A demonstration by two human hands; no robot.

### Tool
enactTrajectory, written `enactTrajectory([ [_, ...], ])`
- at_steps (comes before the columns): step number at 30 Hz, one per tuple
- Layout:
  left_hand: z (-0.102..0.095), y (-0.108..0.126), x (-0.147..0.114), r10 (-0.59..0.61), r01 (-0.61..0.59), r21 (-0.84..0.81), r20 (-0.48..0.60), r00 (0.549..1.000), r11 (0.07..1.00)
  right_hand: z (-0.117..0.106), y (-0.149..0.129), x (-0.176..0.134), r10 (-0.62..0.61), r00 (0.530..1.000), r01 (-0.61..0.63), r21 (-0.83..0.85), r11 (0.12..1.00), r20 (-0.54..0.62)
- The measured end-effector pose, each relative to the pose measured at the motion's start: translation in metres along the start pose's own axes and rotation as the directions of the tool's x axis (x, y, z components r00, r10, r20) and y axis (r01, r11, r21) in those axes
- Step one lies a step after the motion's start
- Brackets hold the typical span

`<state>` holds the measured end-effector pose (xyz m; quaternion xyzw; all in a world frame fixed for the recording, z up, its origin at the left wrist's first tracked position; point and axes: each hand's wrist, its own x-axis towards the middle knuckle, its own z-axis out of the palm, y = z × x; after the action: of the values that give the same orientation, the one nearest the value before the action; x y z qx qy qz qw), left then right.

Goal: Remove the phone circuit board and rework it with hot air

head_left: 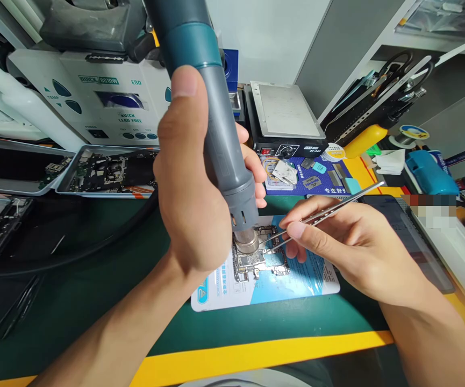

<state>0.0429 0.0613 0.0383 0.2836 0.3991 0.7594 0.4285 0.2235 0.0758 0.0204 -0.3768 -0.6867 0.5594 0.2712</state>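
Note:
My left hand [192, 183] is wrapped round a grey hot air gun [228, 123] with a teal band, its metal nozzle pointing down over a circuit board [252, 263]. Between the thumb and fingers of my right hand [337, 242] is a pair of metal tweezers [329, 210], closed round near the middle. The tweezer tips reach the board beside the nozzle; whether they touch or grip a part cannot be made out. Under the board lies a blue and white printed card [308, 285]. The nozzle hides some of the board.
Behind stands a white hot air station [115, 107]; the gun's black hose [107, 247] crosses the mat at left. A small heating plate [284, 110] sits at the back. Opened devices [111, 172] lie left. At right are a dark phone [401, 226], solder spool [409, 136] and teal bottle [431, 171].

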Motion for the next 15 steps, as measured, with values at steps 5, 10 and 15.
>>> enactTrajectory([
  [5,-0.0012,-0.0009,-0.0009,0.005,-0.005,0.005,0.011,1.0,1.0,-0.0006,-0.0013,0.0,-0.001,1.0,0.001,0.004,1.0,0.0],
  [10,-0.0006,-0.0011,-0.0012,0.008,-0.008,0.009,0.016,1.0,1.0,0.0003,-0.002,0.001,0.01,1.0,-0.01,-0.001,1.0,0.001],
  [15,-0.0011,-0.0007,-0.0011,-0.004,0.004,0.008,0.006,1.0,1.0,-0.0007,-0.0018,-0.0003,0.006,1.0,-0.006,-0.011,1.0,0.001],
])
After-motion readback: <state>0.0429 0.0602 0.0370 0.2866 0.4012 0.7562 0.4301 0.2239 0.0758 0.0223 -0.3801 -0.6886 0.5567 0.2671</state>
